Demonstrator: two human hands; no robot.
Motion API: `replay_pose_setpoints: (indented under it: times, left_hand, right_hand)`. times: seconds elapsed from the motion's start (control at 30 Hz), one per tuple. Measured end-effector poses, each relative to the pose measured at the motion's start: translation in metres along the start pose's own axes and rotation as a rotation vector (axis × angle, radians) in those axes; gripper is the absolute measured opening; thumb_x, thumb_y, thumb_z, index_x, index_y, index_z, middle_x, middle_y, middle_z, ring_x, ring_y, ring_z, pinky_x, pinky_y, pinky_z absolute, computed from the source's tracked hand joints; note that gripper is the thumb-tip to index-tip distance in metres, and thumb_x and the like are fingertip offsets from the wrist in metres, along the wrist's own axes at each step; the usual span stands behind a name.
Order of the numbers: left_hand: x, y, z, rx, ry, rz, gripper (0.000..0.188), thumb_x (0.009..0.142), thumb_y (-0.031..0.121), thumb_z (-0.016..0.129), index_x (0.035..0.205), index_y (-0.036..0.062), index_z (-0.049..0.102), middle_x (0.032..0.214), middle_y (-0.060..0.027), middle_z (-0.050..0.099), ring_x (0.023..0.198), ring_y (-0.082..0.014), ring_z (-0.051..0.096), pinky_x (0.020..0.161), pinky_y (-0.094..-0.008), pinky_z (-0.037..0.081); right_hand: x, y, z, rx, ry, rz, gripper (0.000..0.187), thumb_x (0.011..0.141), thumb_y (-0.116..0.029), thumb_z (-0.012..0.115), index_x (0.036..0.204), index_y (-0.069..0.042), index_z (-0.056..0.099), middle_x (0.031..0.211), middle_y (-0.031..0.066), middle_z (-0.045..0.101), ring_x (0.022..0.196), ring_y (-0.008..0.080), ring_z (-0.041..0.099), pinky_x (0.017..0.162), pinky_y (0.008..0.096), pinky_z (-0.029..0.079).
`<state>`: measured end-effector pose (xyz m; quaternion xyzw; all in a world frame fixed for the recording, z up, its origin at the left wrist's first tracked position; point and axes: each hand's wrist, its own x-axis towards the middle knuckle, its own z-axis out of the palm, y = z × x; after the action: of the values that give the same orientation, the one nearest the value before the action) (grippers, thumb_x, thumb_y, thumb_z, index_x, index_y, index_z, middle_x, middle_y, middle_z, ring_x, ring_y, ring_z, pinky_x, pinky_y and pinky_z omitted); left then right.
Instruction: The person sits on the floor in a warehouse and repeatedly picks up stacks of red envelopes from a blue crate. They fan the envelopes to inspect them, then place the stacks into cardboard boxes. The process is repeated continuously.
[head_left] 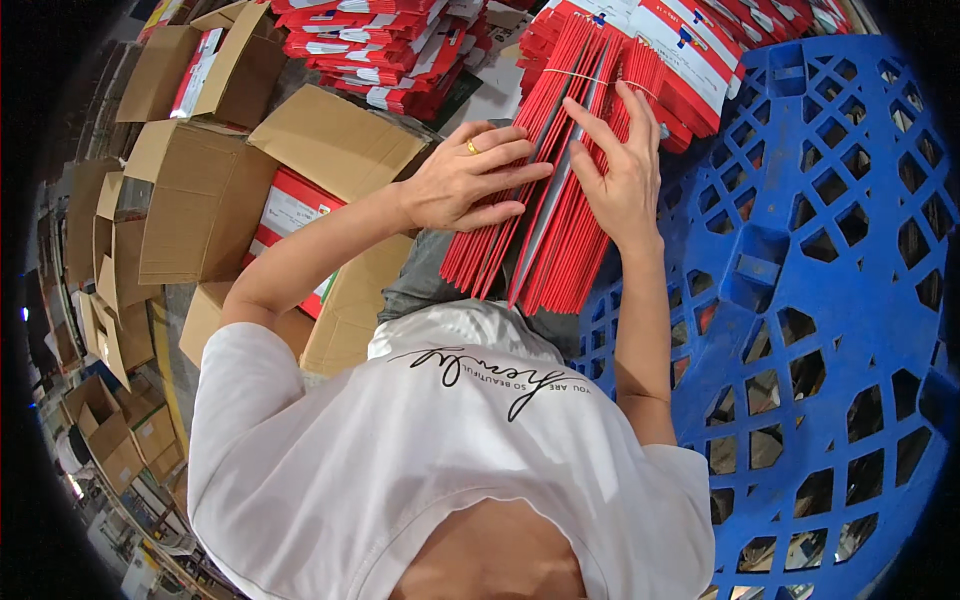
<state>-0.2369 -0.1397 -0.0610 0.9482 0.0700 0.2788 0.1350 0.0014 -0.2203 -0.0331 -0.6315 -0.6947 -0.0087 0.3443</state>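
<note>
A row of flat red cardboard sleeves (574,240) stands on edge across my lap, their thin edges facing up. Pale bands (575,75) run across the far part of the bundles. My left hand (475,178), with a gold ring on one finger, lies over the left side of the row with its fingers stretched out. On the right side rests my right hand (622,165), its fingers spread and tips touching the edges. Between the hands a gap opens in the row and shows a grey inner face.
A blue plastic pallet (775,330) with a lattice top fills the right side. An open cardboard box (340,140) holding red-and-white packs stands at my left, with more boxes (200,200) beyond. Piles of red packs (380,50) lie at the far side, some (680,50) behind the row.
</note>
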Motion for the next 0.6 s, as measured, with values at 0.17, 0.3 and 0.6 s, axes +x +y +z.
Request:
replay_pose_setpoints:
  times: [0.17,0.3,0.6]
  left_hand:
    - [-0.001,-0.004,0.000,0.029,0.006,0.029,0.055,0.091,0.036,0.071,0.141,0.0144,0.065,0.134,-0.0108,0.059,0.131,-0.0308,0.055,0.108,-0.0503,0.042]
    - [-0.001,-0.005,0.000,0.050,0.021,0.051,0.052,0.093,0.037,0.069,0.140,0.0146,0.064,0.133,-0.0103,0.059,0.128,-0.0274,0.057,0.108,-0.0464,0.041]
    - [0.005,-0.002,0.003,0.050,-0.012,0.040,0.052,0.094,0.037,0.069,0.140,0.0149,0.063,0.134,-0.0100,0.057,0.129,-0.0269,0.055,0.104,-0.0457,0.041]
  right_hand:
    - [-0.003,0.007,-0.003,0.021,0.030,0.005,0.045,0.087,-0.024,0.073,0.132,-0.028,0.073,0.150,0.0183,0.051,0.143,0.0415,0.043,0.114,0.0520,0.041]
    - [-0.005,0.010,-0.005,-0.019,0.028,0.015,0.043,0.084,-0.026,0.077,0.127,-0.022,0.074,0.148,0.0180,0.054,0.141,0.0411,0.045,0.112,0.0512,0.044]
    - [0.002,-0.003,-0.003,0.001,0.058,0.094,0.042,0.081,-0.030,0.081,0.118,-0.013,0.070,0.144,0.0220,0.053,0.139,0.0435,0.046,0.109,0.0530,0.045]
